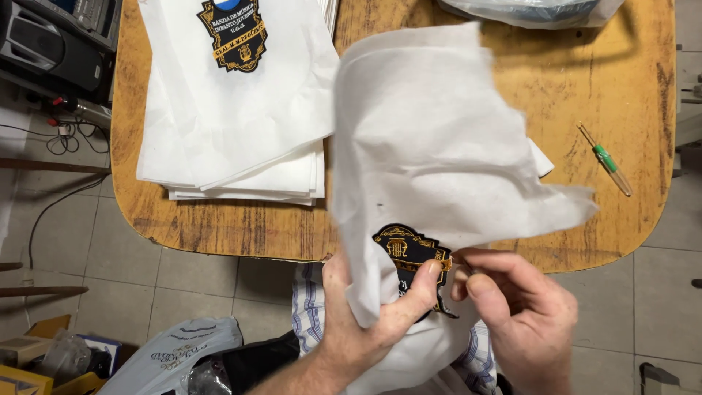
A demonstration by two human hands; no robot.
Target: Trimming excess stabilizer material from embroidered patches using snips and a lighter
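We see patch (409,256) between both hands: left hand (365,322) fingers clamp backing sheet (439,146) left of it; right hand (512,314) fingers pinch its right edge.

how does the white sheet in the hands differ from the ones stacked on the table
The held sheet is crumpled and lifted, gripped by the left hand; the stack lies flat on the table. The held sheet's patch is partly covered; the stack's patch shows openly. Both are white fabric with black-and-gold patches.
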